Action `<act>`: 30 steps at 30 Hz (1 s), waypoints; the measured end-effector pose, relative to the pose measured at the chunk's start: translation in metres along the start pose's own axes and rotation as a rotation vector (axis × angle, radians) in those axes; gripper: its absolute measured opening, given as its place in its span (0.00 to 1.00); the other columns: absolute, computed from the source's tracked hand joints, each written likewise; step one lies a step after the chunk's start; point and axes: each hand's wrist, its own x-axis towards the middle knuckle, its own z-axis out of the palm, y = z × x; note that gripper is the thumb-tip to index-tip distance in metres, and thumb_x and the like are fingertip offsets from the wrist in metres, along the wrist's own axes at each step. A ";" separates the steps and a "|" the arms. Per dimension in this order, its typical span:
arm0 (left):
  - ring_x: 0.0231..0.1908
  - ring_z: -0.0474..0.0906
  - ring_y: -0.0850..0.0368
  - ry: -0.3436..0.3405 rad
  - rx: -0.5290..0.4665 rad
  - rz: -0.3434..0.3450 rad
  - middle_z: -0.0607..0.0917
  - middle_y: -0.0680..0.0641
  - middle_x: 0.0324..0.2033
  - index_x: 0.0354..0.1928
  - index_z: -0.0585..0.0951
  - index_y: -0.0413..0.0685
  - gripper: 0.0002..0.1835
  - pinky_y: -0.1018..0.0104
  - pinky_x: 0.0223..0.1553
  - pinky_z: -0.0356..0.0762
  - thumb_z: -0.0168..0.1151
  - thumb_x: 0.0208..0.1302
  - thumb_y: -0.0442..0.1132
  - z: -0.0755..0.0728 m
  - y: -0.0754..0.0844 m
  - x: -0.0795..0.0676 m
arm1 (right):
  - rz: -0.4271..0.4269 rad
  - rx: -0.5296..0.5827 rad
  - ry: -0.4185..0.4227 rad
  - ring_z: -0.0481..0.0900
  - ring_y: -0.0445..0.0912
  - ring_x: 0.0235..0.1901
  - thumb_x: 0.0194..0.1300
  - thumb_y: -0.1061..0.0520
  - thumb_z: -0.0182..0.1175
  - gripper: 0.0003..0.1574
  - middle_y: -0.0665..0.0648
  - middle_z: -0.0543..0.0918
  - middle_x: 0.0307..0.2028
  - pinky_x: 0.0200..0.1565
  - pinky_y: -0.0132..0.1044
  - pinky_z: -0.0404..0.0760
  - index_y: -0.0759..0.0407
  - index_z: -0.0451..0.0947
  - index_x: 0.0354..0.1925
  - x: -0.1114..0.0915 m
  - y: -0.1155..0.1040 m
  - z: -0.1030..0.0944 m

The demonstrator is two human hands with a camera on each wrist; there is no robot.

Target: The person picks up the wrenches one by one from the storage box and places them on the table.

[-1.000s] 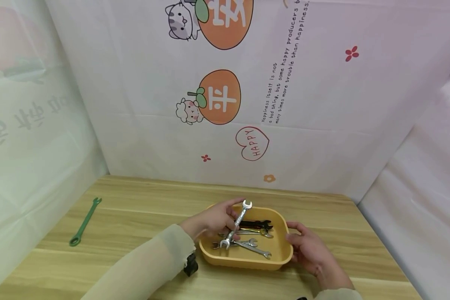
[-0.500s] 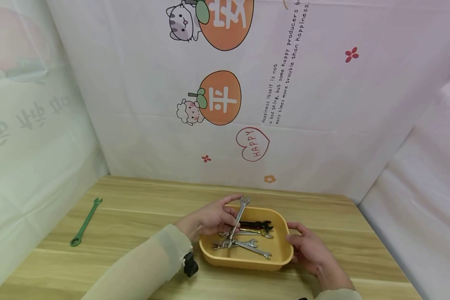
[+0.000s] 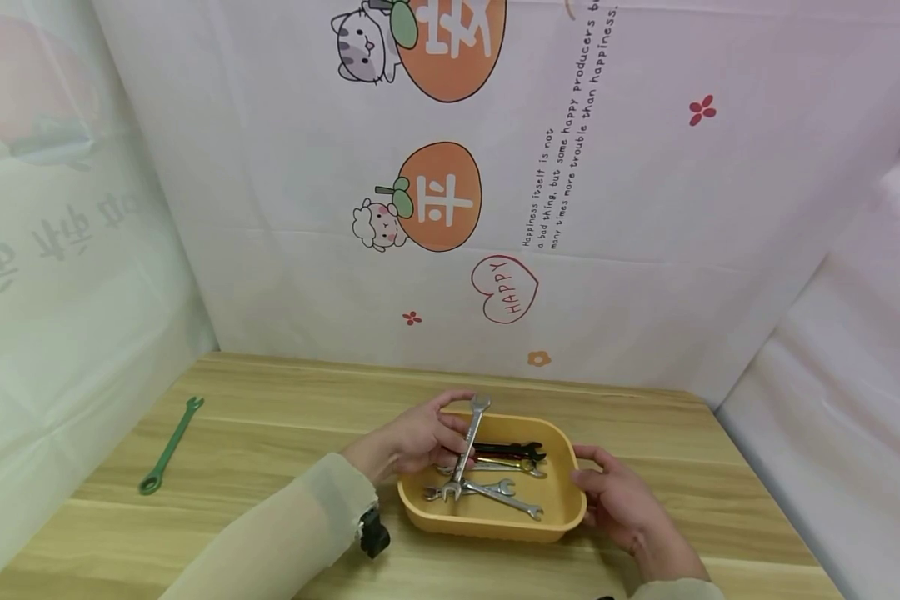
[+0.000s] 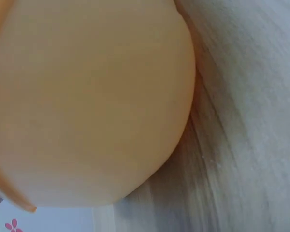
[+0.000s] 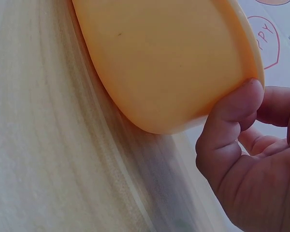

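Observation:
My left hand (image 3: 420,437) holds a silver open-end wrench (image 3: 467,450) by its middle, slanted above the inside of a yellow plastic bin (image 3: 487,527). One wrench end points toward the back wall, the other down over the tools in the bin. Below it lie several wrenches: silver ones (image 3: 506,500), a black one (image 3: 510,450) and a gold-coloured one (image 3: 521,463). At the bin's right end, my right hand (image 3: 618,500) grips the rim, its thumb (image 5: 234,104) against the outer wall. The left wrist view is filled by the bin's outer wall (image 4: 96,106); the left hand is hidden there.
A green combination wrench (image 3: 171,450) lies alone on the left of the wooden table (image 3: 292,417). White printed sheets (image 3: 285,167) stand behind the table and along both sides. The bin stands near the middle front of the table.
My left hand has drawn slightly left, and the wrench's upper end has swung left with it. The right hand stays on the rim, and the bin has not moved.

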 end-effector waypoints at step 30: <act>0.36 0.79 0.48 0.293 0.068 0.079 0.76 0.36 0.47 0.76 0.52 0.50 0.46 0.55 0.38 0.83 0.54 0.58 0.16 -0.097 0.028 -0.057 | -0.002 0.006 -0.027 0.82 0.49 0.32 0.73 0.63 0.53 0.33 0.61 0.82 0.39 0.31 0.38 0.82 0.66 0.53 0.71 0.002 0.002 -0.003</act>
